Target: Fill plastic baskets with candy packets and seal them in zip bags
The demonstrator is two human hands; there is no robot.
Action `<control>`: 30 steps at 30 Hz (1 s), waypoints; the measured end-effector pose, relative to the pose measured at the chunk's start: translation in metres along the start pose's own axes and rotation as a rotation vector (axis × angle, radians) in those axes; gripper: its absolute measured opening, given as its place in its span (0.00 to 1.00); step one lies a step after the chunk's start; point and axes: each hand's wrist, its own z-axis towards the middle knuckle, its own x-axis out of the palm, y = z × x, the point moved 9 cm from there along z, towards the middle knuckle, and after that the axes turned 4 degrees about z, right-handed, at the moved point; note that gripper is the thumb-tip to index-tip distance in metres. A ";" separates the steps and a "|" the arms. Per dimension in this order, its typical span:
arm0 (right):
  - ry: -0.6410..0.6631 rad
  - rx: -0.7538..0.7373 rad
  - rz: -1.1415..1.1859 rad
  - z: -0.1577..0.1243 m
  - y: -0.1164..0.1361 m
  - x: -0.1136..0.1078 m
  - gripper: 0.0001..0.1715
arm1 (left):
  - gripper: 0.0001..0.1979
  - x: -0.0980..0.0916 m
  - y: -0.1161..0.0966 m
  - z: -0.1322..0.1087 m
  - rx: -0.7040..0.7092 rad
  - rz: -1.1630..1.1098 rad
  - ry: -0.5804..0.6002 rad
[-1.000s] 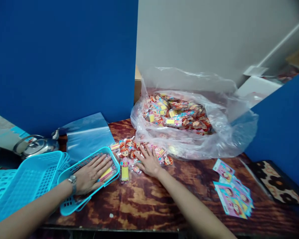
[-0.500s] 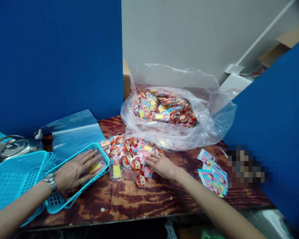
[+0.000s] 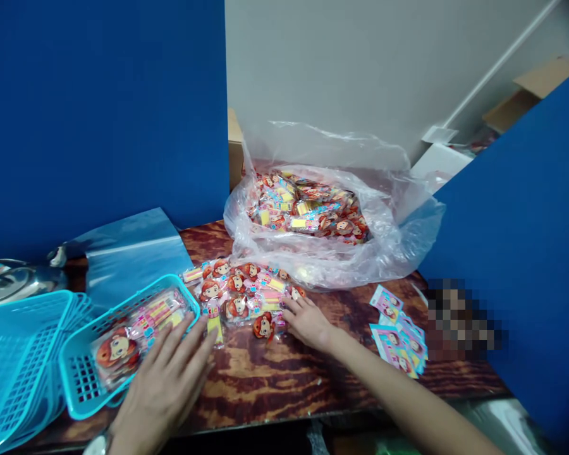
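Observation:
My left hand [image 3: 168,382] lies flat with fingers spread at the near right edge of a small turquoise basket [image 3: 78,379], which holds doll-face packets [image 3: 123,344]. My right hand [image 3: 308,321] rests open on the wooden table [image 3: 275,379], fingertips touching a loose pile of wrapped doll-face packets [image 3: 239,291]. A big clear plastic bag [image 3: 332,215] full of the same packets sits behind the pile.
A stack of turquoise baskets [image 3: 14,354] stands at the far left, with a metal kettle [image 3: 9,278] and flat clear bags [image 3: 133,249] behind. Printed cards [image 3: 398,332] lie at the right. Blue partitions [image 3: 99,107] enclose the table on both sides.
My left hand has come out of the basket and back toward me, uncovering the packets inside. My right hand stays at the pile, which has spread slightly. The view has shifted right.

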 end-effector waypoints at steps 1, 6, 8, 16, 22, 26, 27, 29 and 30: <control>0.007 0.015 0.011 -0.001 -0.001 0.001 0.21 | 0.27 0.008 0.007 -0.007 -0.057 0.035 0.035; -0.014 0.058 0.174 0.013 -0.011 -0.015 0.23 | 0.36 0.049 0.038 -0.049 -0.224 0.029 0.465; -0.047 0.101 0.241 0.031 -0.021 -0.026 0.15 | 0.40 0.062 0.042 -0.060 -0.245 0.033 0.680; -0.104 0.322 0.177 0.080 -0.041 -0.033 0.20 | 0.30 0.083 0.043 -0.029 -0.171 -0.035 0.957; -0.148 0.235 0.243 0.070 -0.052 -0.054 0.19 | 0.23 0.090 0.066 -0.004 -0.379 -0.272 0.726; -0.057 0.075 0.273 0.086 -0.039 -0.055 0.12 | 0.24 0.114 0.108 -0.006 -0.856 -0.788 0.550; -0.053 0.047 0.260 0.091 -0.035 -0.054 0.11 | 0.27 0.121 0.117 -0.011 -1.001 -0.944 0.501; -0.071 0.023 0.216 0.099 -0.030 -0.055 0.09 | 0.32 0.130 0.132 -0.023 -1.213 -1.134 0.401; -0.091 0.029 0.188 0.102 -0.031 -0.056 0.09 | 0.33 0.131 0.138 -0.029 -1.263 -1.157 0.359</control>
